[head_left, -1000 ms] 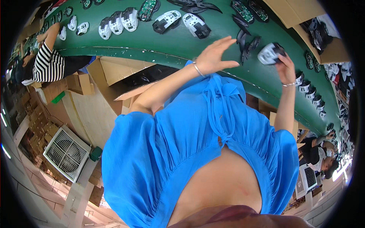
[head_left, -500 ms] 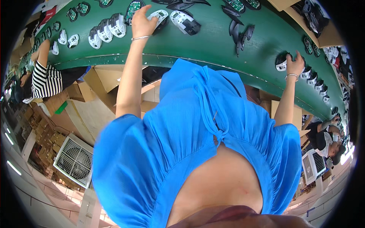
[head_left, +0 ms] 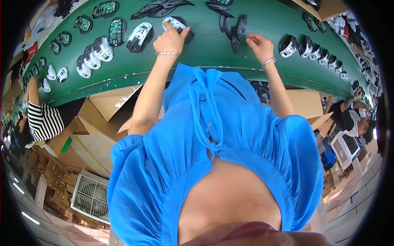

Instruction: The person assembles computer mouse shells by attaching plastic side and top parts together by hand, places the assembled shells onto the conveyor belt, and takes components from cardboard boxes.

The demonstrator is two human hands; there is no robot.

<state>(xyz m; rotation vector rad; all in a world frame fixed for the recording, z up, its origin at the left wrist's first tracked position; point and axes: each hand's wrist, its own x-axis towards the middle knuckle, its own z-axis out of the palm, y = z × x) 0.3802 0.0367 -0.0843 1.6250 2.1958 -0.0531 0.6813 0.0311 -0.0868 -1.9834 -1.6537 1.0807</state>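
Note:
My left hand [head_left: 169, 42] is at a white-and-black computer mouse shell [head_left: 176, 23], with thumb and fingers on either side of it. Part of that shell is hidden behind the fingers. Just left of the hand lies a similar mouse shell [head_left: 140, 37], untouched. My right hand [head_left: 261, 48] hovers over the green table with loosely bent fingers and nothing visible in them. Nearest to it are curved black plastic pieces [head_left: 235, 34]. To its right a mouse shell [head_left: 288, 46] stands at the near end of a row of several similar ones.
Overlapping white mouse shells [head_left: 101, 49] sit at left on the green table [head_left: 197, 51]. Green circuit boards in black bases [head_left: 117, 31] lie around them. More long black pieces [head_left: 162, 8] lie at the far side. Cardboard boxes [head_left: 111, 102] stand below the table edge. Co-workers sit at both sides.
My left hand has moved from one mouse shell to the one right of it. My right hand has let go of the shell at the right row and come left. The view has shifted.

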